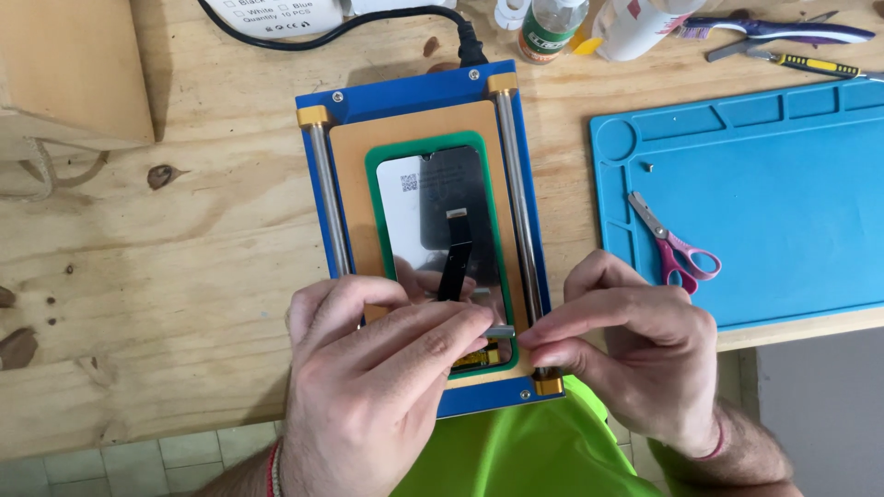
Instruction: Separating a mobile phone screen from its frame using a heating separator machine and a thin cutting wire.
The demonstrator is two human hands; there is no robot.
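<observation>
both hands (502,340) pinch a small metal piece (500,329).

Wooden bench (184,276) under blue mat (783,230)

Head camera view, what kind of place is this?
Likely a phone repair bench: a phone screen panel lies in a blue jig on a wooden table, beside a blue work mat with scissors.

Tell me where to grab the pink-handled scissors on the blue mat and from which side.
Take the scissors by the pink loops at their near right end, coming from the mat's front edge. They lie flat and closed, blades pointing away to the far left, so the loops give the fingers the safest, thickest hold, probably clear of anything else.
</observation>
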